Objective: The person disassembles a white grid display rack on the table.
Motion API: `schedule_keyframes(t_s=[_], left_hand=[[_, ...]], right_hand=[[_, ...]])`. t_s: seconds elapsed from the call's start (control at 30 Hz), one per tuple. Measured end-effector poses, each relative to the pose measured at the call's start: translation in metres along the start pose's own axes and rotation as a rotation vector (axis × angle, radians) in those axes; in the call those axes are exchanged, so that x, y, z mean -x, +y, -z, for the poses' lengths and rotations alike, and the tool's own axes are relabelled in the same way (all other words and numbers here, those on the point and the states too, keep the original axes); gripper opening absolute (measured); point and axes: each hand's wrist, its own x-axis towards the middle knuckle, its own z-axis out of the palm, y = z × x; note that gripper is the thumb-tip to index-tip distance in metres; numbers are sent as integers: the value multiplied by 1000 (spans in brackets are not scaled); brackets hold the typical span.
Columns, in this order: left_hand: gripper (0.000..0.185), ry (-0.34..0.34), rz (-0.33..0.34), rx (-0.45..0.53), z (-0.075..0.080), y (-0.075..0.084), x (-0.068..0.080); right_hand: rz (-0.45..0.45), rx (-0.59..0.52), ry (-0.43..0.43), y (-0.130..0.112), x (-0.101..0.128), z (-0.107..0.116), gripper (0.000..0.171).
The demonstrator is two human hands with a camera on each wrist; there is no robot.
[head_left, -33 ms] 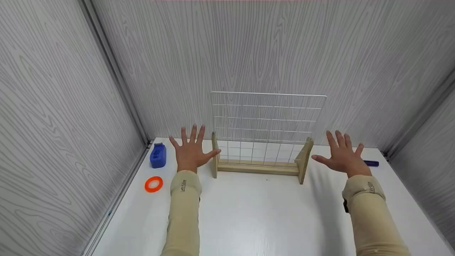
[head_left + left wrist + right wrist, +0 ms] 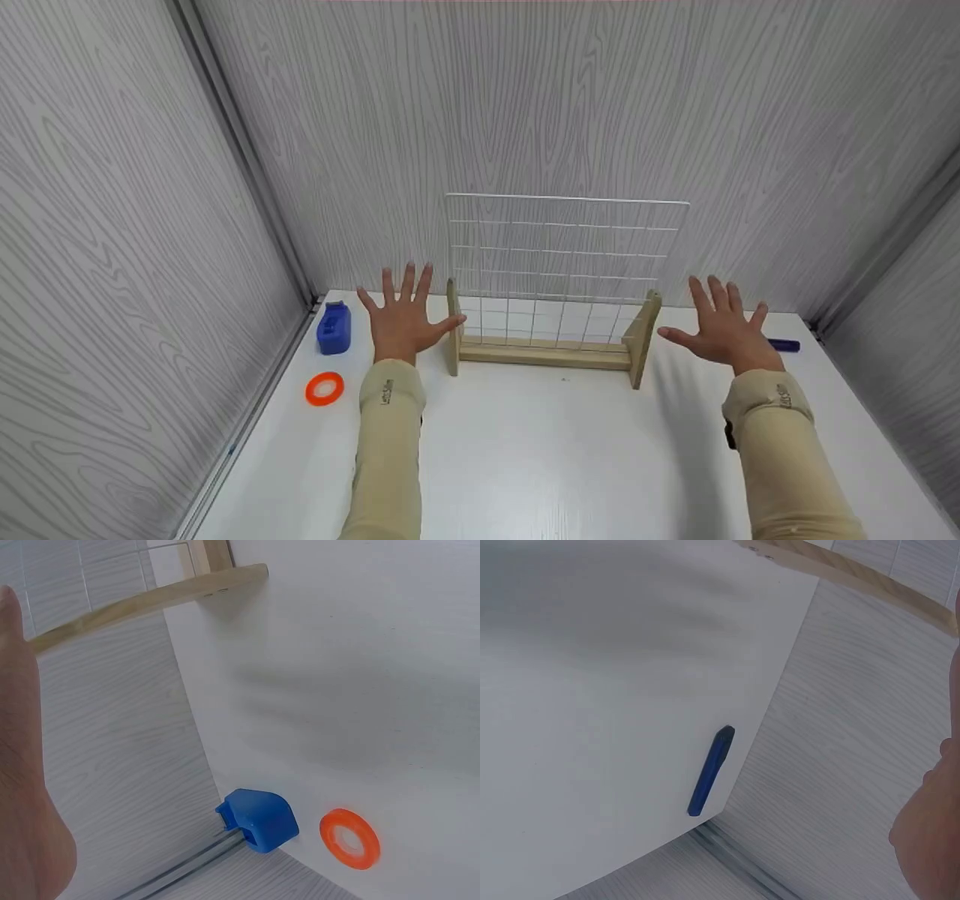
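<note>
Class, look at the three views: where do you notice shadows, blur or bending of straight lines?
Head view: even light, wall seams bow outward, a faint shadow beside the wooden rack. Left wrist view: the left hand is a soft blur at the edge. Right wrist view: soft grey shadow across the table; the blue pen looks sharp.

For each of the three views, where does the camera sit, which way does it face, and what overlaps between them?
Head: on the head, looking forward and down at the wire grid rack between the left hand and right hand; both sleeves show.
Left wrist: faces the blue block and orange tape ring; palm edge shows.
Right wrist: faces the blue pen; hand edge shows.
Shared: all see the white table and the rack's wooden base.
</note>
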Motion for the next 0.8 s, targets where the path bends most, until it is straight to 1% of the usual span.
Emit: schedule_keyframes(t_s=[0.27, 0.5, 0.6, 0.73, 0.8], left_hand=[[107, -8, 9, 13, -1, -4, 1], [108, 11, 12, 5, -2, -4, -1], [108, 21, 26, 4, -2, -3, -3], [110, 78, 56, 10, 0, 2, -5], [110, 132, 54, 3, 1, 7, -7]], right_hand=[[-1, -2, -1, -3, 0, -2, 115], [-2, -3, -1, -4, -1, -2, 114], [-1, -9, 1, -5, -1, -3, 113], [2, -46, 3, -6, -3, -5, 114], [2, -77, 1, -7, -4, -6, 115]])
